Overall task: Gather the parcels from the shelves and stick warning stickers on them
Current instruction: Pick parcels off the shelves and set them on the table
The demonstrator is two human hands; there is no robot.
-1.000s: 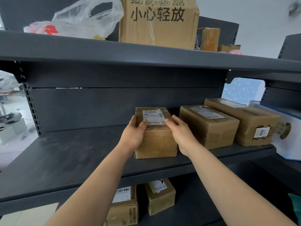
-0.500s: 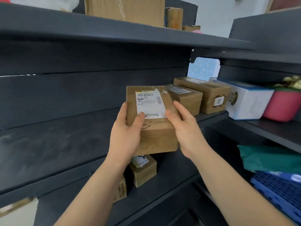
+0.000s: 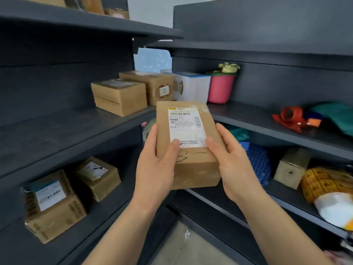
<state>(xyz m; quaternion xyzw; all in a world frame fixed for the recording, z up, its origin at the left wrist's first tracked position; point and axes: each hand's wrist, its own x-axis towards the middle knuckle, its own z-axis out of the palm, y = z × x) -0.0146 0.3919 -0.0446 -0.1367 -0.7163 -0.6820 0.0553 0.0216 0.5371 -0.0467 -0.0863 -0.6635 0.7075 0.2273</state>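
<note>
A brown cardboard parcel (image 3: 193, 165) with a white shipping label on top is held in the air in front of the shelves. My left hand (image 3: 154, 165) grips its left side with the thumb on the label. My right hand (image 3: 233, 165) grips its right side, thumb also on top. Two more taped brown parcels (image 3: 119, 96) (image 3: 152, 83) lie on the middle left shelf (image 3: 57, 131). Two labelled parcels (image 3: 51, 205) (image 3: 99, 176) sit on the shelf below. No sticker is visible.
A second dark shelf unit (image 3: 267, 119) meets the first at a corner. It holds a white-blue box (image 3: 193, 87), a pink pot (image 3: 220, 87), a red tape dispenser (image 3: 292, 117), green bags, a blue crate (image 3: 257, 163), a small carton (image 3: 290, 169) and a yellow sack (image 3: 324, 184).
Both hands lifted the parcel off the middle shelf and carried it out toward me. My view turned right, and the corner shelf unit came into sight.
</note>
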